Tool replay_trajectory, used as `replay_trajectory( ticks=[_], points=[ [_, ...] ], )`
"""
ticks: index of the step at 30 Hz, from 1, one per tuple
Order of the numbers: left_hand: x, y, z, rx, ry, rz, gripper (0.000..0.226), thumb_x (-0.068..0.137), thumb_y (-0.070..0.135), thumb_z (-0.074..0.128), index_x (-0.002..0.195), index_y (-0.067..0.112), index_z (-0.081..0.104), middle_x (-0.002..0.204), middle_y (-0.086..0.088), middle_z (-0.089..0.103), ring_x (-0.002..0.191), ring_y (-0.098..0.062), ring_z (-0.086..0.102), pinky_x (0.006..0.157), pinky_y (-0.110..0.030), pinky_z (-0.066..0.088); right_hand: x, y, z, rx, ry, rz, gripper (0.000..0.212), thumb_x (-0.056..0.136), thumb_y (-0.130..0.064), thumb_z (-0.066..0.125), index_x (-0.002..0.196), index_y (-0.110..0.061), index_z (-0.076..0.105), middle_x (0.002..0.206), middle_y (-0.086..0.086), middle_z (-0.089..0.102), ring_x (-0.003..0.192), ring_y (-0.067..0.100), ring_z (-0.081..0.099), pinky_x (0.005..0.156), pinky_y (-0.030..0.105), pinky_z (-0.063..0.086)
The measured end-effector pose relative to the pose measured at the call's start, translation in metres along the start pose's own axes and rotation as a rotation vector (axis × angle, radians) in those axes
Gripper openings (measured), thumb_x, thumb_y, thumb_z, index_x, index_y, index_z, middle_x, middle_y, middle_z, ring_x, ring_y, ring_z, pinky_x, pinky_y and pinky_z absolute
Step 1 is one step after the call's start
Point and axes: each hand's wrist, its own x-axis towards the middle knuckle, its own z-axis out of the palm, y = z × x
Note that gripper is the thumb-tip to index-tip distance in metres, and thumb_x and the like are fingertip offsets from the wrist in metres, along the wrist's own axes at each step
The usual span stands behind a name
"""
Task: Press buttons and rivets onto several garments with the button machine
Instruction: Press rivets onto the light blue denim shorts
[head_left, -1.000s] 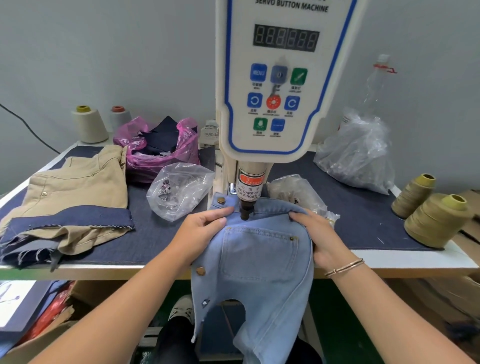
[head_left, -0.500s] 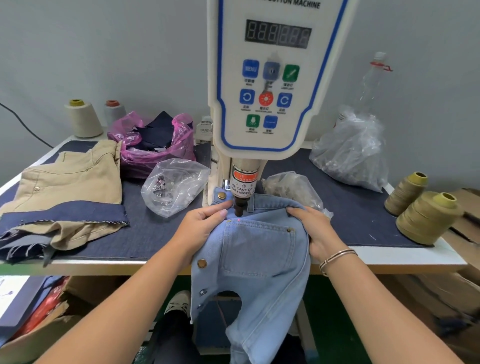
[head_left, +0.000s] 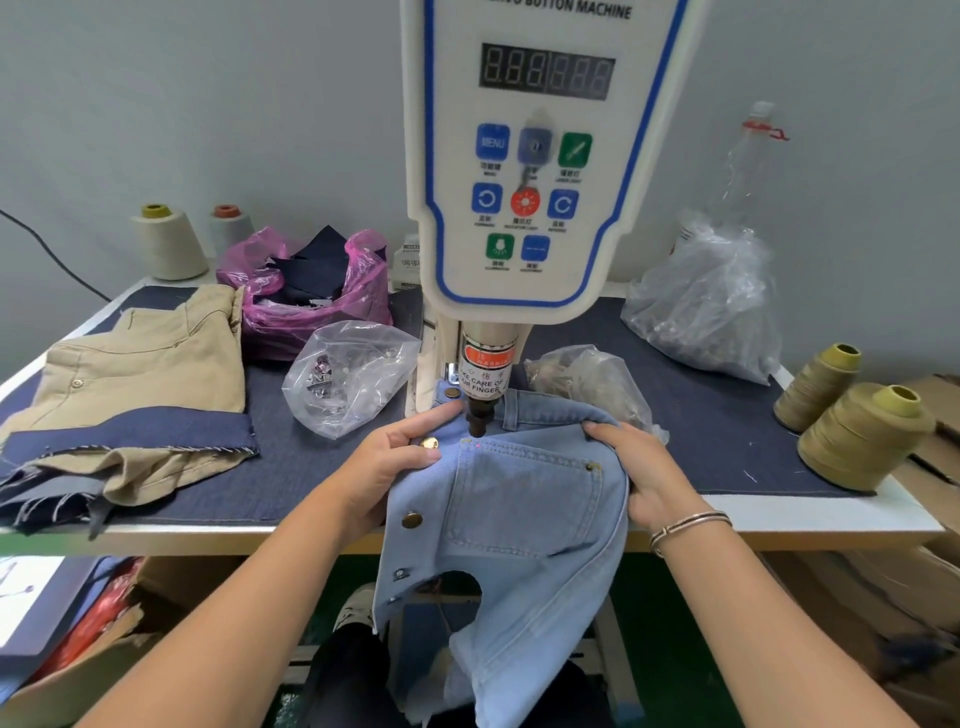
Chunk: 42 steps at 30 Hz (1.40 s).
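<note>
While the jeans (head_left: 524, 499) lie under the button machine (head_left: 530, 156) at the tabletop (head_left: 779, 514) edge, we note both hands gripping them. Left hand (head_left: 387, 467) fingers pinch the waistband; right hand (head_left: 636, 473) fingers curl over the fold.

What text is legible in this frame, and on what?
"BUTTON MACHINE": button machine head, top edge; word before it cropped.
"MENU": blue button.
"WARNING": orange label on the ram.
"CARE OF ... FINGER": ram, below; partly hidden.
Display: unlit segments.
Captions under buttons: too small.
</note>
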Motion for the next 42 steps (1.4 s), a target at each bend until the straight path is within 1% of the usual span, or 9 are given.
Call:
replay_trajectory(
  ticks=[5, 9, 12, 14, 16, 19, 24, 30, 42],
  points=[
    [-0.0013, 0.0021, -0.0051, -0.071, -0.064, -0.019, 0.050, 0.074, 0.006, 0.065, 0.106, 0.043, 0.072, 0.125, 0.016, 0.064, 0.114, -0.019, 0.063, 0.078, -0.025, 0.055, -0.0004, 0.0014, 0.0006, 0.005, 0.008, -0.014, 0.022, 0.088, -0.012, 0.065, 0.109, -0.007, 0.065, 0.099, 0.020, 0.071, 0.090, 0.032, 0.069, 0.066, 0.037, 0.058],
    [0.0002, -0.0003, -0.0068, -0.076, -0.071, -0.009, 0.052, 0.073, 0.005, 0.065, 0.108, 0.043, 0.072, 0.131, 0.012, 0.060, 0.116, -0.019, 0.062, 0.079, -0.026, 0.055, -0.0007, 0.0024, 0.0000, 0.007, 0.009, -0.031, 0.021, 0.088, -0.011, 0.065, 0.108, -0.006, 0.066, 0.100, 0.020, 0.071, 0.092, 0.032, 0.068, 0.074, 0.040, 0.058],
    [0.0009, -0.0012, -0.0084, -0.073, -0.078, -0.011, 0.057, 0.067, 0.009, 0.073, 0.114, 0.041, 0.069, 0.126, -0.001, 0.053, 0.114, -0.025, 0.052, 0.098, -0.036, 0.048, -0.0007, 0.0028, -0.0007, 0.006, 0.006, -0.035, 0.021, 0.088, -0.010, 0.065, 0.108, -0.006, 0.066, 0.099, 0.020, 0.071, 0.093, 0.033, 0.068, 0.076, 0.041, 0.058],
    [0.0012, -0.0020, -0.0087, -0.093, -0.088, -0.007, 0.057, 0.068, 0.008, 0.072, 0.116, 0.039, 0.069, 0.129, -0.001, 0.051, 0.115, -0.027, 0.051, 0.105, -0.042, 0.041, -0.0002, 0.0028, -0.0007, 0.008, 0.001, -0.031, 0.021, 0.088, -0.010, 0.065, 0.108, -0.006, 0.067, 0.098, 0.019, 0.072, 0.091, 0.032, 0.069, 0.072, 0.039, 0.058],
    [0.0022, -0.0016, -0.0076, -0.117, -0.092, 0.003, 0.052, 0.073, 0.004, 0.066, 0.111, 0.039, 0.072, 0.133, 0.003, 0.059, 0.116, -0.023, 0.061, 0.089, -0.033, 0.054, 0.0003, 0.0022, -0.0005, 0.010, 0.003, -0.023, 0.022, 0.088, -0.011, 0.065, 0.109, -0.006, 0.067, 0.097, 0.019, 0.072, 0.090, 0.032, 0.069, 0.069, 0.038, 0.057],
    [0.0012, -0.0014, -0.0053, -0.127, -0.081, 0.011, 0.050, 0.075, 0.004, 0.063, 0.110, 0.037, 0.072, 0.130, 0.004, 0.062, 0.113, -0.022, 0.064, 0.078, -0.026, 0.056, 0.0010, 0.0023, -0.0009, 0.022, -0.004, -0.014, 0.021, 0.088, -0.011, 0.064, 0.109, -0.007, 0.066, 0.097, 0.019, 0.072, 0.089, 0.031, 0.069, 0.066, 0.037, 0.057],
    [0.0017, -0.0017, -0.0057, -0.146, -0.090, 0.017, 0.052, 0.075, 0.005, 0.065, 0.118, 0.035, 0.069, 0.134, 0.001, 0.060, 0.116, -0.025, 0.062, 0.079, -0.028, 0.055, 0.0001, 0.0011, 0.0000, 0.050, -0.001, 0.004, 0.018, 0.087, -0.010, 0.065, 0.105, -0.007, 0.067, 0.094, 0.019, 0.072, 0.081, 0.029, 0.070, 0.062, 0.037, 0.058],
    [0.0023, -0.0026, -0.0076, -0.176, -0.107, 0.020, 0.050, 0.081, 0.000, 0.058, 0.118, 0.032, 0.069, 0.132, -0.001, 0.062, 0.113, -0.024, 0.064, 0.079, -0.029, 0.056, 0.0004, 0.0007, 0.0005, 0.051, 0.002, 0.008, 0.022, 0.087, -0.009, 0.065, 0.109, -0.006, 0.065, 0.096, 0.019, 0.071, 0.084, 0.030, 0.070, 0.068, 0.039, 0.058],
    [0.0025, -0.0046, -0.0098, -0.161, -0.074, 0.016, 0.052, 0.075, 0.003, 0.062, 0.119, 0.031, 0.069, 0.135, 0.002, 0.059, 0.120, -0.025, 0.058, 0.084, -0.032, 0.056, 0.0044, 0.0023, -0.0014, 0.034, -0.010, -0.001, 0.020, 0.087, -0.009, 0.065, 0.107, -0.006, 0.066, 0.095, 0.019, 0.072, 0.084, 0.031, 0.070, 0.069, 0.040, 0.058]
  ],
)
